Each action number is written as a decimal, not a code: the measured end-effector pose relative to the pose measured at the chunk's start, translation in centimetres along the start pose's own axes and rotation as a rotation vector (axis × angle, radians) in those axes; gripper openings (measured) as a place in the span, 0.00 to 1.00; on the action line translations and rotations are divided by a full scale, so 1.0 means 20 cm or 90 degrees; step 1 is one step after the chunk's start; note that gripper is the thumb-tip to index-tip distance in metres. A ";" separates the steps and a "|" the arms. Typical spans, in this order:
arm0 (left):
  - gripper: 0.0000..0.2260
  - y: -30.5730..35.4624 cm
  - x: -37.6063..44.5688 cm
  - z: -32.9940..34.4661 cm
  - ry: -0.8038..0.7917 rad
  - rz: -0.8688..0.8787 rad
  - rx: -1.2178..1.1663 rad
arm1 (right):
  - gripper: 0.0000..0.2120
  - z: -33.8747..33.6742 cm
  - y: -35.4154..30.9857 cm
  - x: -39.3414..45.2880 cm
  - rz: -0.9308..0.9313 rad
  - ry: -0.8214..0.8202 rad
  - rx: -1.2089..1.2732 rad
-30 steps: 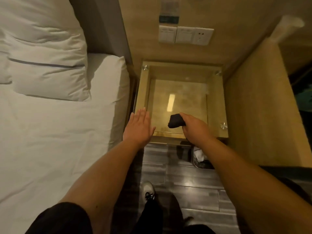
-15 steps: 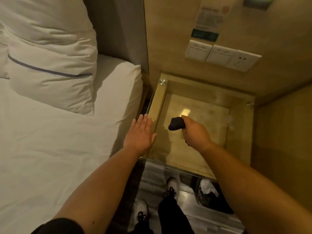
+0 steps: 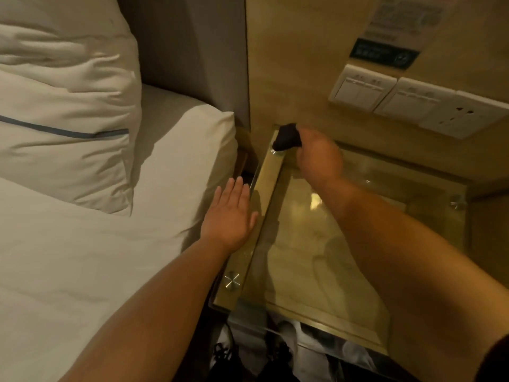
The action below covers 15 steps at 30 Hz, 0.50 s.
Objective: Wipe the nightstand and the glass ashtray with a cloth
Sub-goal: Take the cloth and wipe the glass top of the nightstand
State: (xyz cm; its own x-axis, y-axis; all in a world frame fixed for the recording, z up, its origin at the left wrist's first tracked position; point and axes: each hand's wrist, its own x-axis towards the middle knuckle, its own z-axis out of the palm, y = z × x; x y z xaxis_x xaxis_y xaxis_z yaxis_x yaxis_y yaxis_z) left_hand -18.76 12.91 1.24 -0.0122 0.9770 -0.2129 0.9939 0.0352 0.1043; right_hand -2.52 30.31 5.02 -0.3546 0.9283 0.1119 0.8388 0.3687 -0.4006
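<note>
The nightstand [image 3: 413,194] has a glass top over a tan wooden frame, with round metal studs at its corners. My right hand [image 3: 319,158] grips a small dark cloth [image 3: 286,137] and presses it on the glass at the far left corner, over a stud. My left hand [image 3: 230,213] is flat with its fingers apart, at the left edge of the glass beside the bed. It holds nothing. No ashtray shows in this view.
A white bed [image 3: 82,257] with a pillow [image 3: 63,128] lies directly left of the nightstand. Wall switches and a socket [image 3: 413,103] sit on the wooden panel behind it. My shoes [image 3: 278,351] are on the floor below the glass front edge.
My right hand has carried the cloth from the middle of the glass to the far left corner. The view has moved closer and lower. My left hand stayed at the left edge.
</note>
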 end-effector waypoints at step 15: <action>0.28 0.01 0.17 0.03 -0.002 0.076 -0.029 | 0.28 0.08 0.28 -0.26 0.061 -0.115 -0.100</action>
State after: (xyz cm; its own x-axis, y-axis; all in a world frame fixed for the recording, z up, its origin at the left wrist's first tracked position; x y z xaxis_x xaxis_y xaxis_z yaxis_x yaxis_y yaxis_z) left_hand -18.61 16.06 0.00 0.1068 0.9740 -0.1995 0.9823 -0.0723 0.1730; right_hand 3.46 27.56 0.78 -0.3267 0.9408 -0.0904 0.9212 0.2955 -0.2533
